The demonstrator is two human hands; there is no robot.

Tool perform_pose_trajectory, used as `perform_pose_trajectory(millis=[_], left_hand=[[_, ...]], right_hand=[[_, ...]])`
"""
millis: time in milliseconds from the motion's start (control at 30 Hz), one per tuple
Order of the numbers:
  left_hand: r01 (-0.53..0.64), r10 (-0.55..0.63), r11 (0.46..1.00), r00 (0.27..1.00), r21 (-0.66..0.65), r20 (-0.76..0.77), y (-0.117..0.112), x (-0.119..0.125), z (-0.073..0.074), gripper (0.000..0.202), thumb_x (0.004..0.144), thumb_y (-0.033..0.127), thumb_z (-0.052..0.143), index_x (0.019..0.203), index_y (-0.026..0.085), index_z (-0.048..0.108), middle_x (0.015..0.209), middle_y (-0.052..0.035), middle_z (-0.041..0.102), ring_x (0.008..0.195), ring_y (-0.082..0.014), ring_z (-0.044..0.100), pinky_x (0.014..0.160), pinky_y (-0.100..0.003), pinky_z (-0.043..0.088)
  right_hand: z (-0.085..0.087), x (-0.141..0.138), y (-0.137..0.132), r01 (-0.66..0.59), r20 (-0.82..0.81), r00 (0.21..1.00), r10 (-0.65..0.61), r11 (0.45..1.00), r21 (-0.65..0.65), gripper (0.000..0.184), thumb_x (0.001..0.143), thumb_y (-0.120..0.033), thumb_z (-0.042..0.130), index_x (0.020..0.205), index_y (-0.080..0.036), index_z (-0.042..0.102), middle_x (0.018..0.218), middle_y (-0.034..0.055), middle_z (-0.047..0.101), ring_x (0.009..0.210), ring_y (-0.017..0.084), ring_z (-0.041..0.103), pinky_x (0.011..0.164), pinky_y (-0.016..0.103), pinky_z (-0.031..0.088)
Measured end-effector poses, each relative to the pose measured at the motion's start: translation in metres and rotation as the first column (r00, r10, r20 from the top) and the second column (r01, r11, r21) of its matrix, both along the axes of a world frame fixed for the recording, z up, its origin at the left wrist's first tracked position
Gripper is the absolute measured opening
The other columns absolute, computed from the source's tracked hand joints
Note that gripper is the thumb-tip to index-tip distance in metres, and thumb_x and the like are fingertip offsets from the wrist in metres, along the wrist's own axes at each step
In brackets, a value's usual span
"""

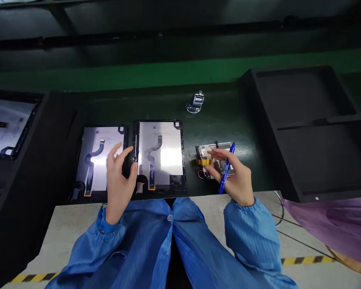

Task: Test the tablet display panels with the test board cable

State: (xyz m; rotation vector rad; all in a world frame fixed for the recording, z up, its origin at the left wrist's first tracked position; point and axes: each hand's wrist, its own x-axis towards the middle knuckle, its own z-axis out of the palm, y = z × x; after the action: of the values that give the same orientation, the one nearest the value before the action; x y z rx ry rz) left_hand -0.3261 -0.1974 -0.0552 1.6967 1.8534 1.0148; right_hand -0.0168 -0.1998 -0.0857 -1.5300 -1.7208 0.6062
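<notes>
My left hand (120,172) hovers with spread fingers at the gap between two display panels, holding nothing. The left display panel (100,160) lies partly under it, its grey ribbon cable (90,164) running down to an orange end. Beside it is the middle display panel (168,148), in a black frame with a similar ribbon cable (152,160). A blue pen (226,170) is tucked slantwise in my right hand (234,174). That hand's thumb and forefinger reach over a small electronic assembly (218,146), close to its orange strip (203,162); whether they touch it I cannot tell.
A shiny metal piece (195,102) sits on the dark bench (159,102) behind the panels. To the right stands a black compartment tray (319,156); a black holder (48,148) on the left has another panel (9,124) beside it. Purple cloth (337,224) hangs at the lower right.
</notes>
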Motion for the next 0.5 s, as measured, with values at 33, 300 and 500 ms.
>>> perform_pose_trajectory(millis=[33, 300, 500], left_hand=[[-0.013, 0.019, 0.998, 0.996, 0.066, -0.086, 0.001, 0.003, 0.007, 0.031, 0.094, 0.025, 0.054, 0.124, 0.026, 0.062, 0.141, -0.0095, 0.052, 0.136, -0.0264, 0.046, 0.116, -0.047, 0.038], [0.171, -0.201, 0.98, 0.867, -0.106, -0.456, 0.041, 0.026, -0.008, 0.022, 0.09, 0.021, 0.059, 0.111, 0.016, 0.061, 0.109, -0.013, 0.06, 0.105, -0.0322, 0.054, 0.089, -0.049, 0.049], [0.227, -0.255, 0.965, 0.92, -0.128, -0.297, 0.049, 0.025, -0.012, 0.009, 0.085, 0.017, 0.063, 0.084, 0.021, 0.055, 0.089, -0.0033, 0.063, 0.089, -0.0232, 0.057, 0.081, -0.038, 0.047]], right_hand=[[0.002, -0.002, -0.001, -0.016, -0.036, 0.999, 0.016, 1.0, 0.007, 0.041, 0.086, -0.039, 0.074, 0.122, -0.025, 0.062, 0.109, 0.0058, 0.074, 0.097, 0.023, 0.073, 0.091, 0.04, 0.059], [0.034, -0.036, -0.01, 0.203, -0.309, 0.942, -0.131, 0.955, 0.217, 0.014, 0.095, -0.036, 0.061, 0.105, -0.026, 0.065, 0.104, 0.0045, 0.072, 0.088, 0.021, 0.072, 0.081, 0.038, 0.057], [0.045, -0.095, -0.033, 0.355, -0.563, 0.801, -0.205, 0.919, 0.172, 0.013, 0.096, -0.037, 0.052, 0.101, -0.029, 0.061, 0.07, -0.0022, 0.058, 0.049, 0.013, 0.053, 0.045, 0.027, 0.039]])
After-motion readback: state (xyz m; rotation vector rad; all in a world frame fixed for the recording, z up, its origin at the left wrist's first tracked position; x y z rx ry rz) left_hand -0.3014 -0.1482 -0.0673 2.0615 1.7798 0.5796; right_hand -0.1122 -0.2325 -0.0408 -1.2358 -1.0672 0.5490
